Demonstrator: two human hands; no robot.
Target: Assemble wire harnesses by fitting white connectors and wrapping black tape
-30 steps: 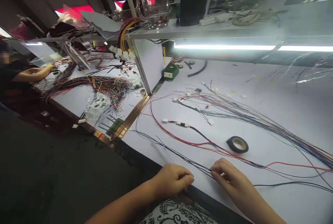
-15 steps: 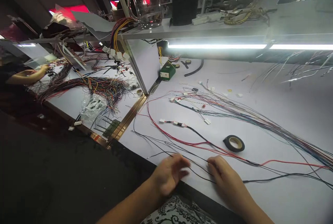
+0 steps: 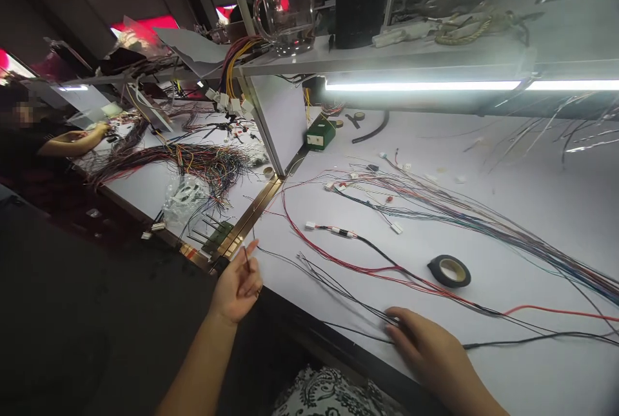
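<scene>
My left hand (image 3: 238, 284) is lifted off the near left corner of the white bench (image 3: 507, 209), fingers pinched on the end of a thin black wire (image 3: 309, 269) that runs right across the bench. My right hand (image 3: 425, 345) lies on the bench near the front edge, fingers pressed down on the black wires (image 3: 532, 340) where they cross under it. A red wire (image 3: 367, 269) with white connectors curves just beyond both hands. A roll of black tape (image 3: 449, 270) lies flat above my right hand.
A long bundle of coloured wires (image 3: 507, 229) fans across the bench to the right. A green box (image 3: 320, 135) sits by the white divider. A glass jug (image 3: 286, 0) stands on the lit shelf. At the left bench another person's arm (image 3: 68, 140) works amid more wires.
My left hand has pulled away leftward and up from beside my right hand, drawing the black wire end out with it. My right hand stays pressed on the wires.
</scene>
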